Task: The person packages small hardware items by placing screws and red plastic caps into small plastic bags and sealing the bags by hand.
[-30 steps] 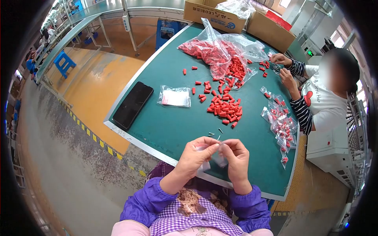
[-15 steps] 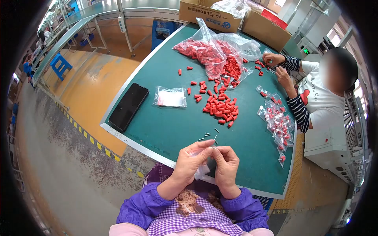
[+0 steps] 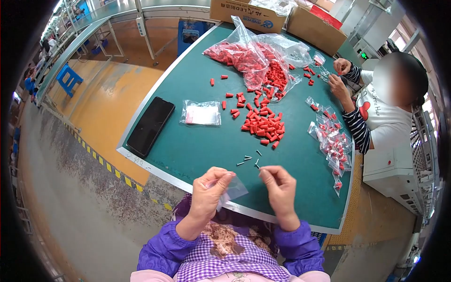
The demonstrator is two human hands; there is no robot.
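Left hand [image 3: 211,190] pinches a bag [image 3: 237,186] over the worktop [image 3: 197,148]; probably light, floppy, slippery, so grab its rim. Right hand [image 3: 280,188]'s near the screws [image 3: 247,158], can't tell if it's pinching anything.

A small clear plastic bag [image 3: 237,188], thin and flattish, slants from the left fingers [image 3: 224,180]; several slender metal screws [image 3: 247,157] lie scattered on the tabletop [image 3: 197,145] near the right fingers [image 3: 269,177].

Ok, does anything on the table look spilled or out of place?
Possibly: red caps and a few screws lie loose and scattered, though maybe deliberately. The phone looks odd too, a likely personal item near the left edge of the table.
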